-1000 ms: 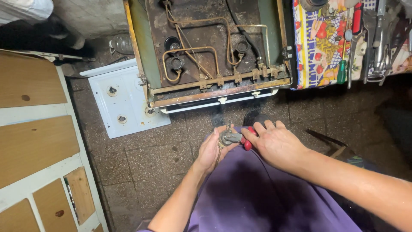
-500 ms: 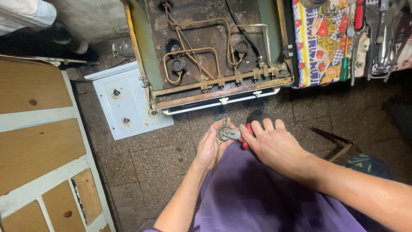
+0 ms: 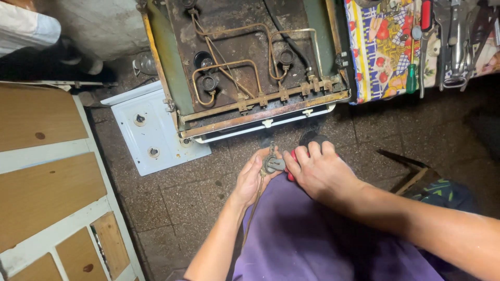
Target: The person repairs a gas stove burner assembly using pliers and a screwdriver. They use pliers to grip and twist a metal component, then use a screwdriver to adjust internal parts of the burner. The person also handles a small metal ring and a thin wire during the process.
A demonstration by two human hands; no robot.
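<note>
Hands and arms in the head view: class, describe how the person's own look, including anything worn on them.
Both the left hand and right hand are bare: no gloves, rings or watch visible. Both forearms are uncovered as far as the frame shows, with no sleeves in view. Purple cloth covers the lap beneath them.

Stove body (image 3: 250, 67): rusty brown, dull green sides.
Panel (image 3: 151, 132): white.
Tool handle (image 3: 291, 165): red — mostly hidden.
Lap cloth (image 3: 312, 239): purple.
Cloth (image 3: 383, 47): fruit print — red, blue, yellow.
Screwdriver (image 3: 411, 78): green handle.
Floor (image 3: 172, 203): brown tiles.
</note>
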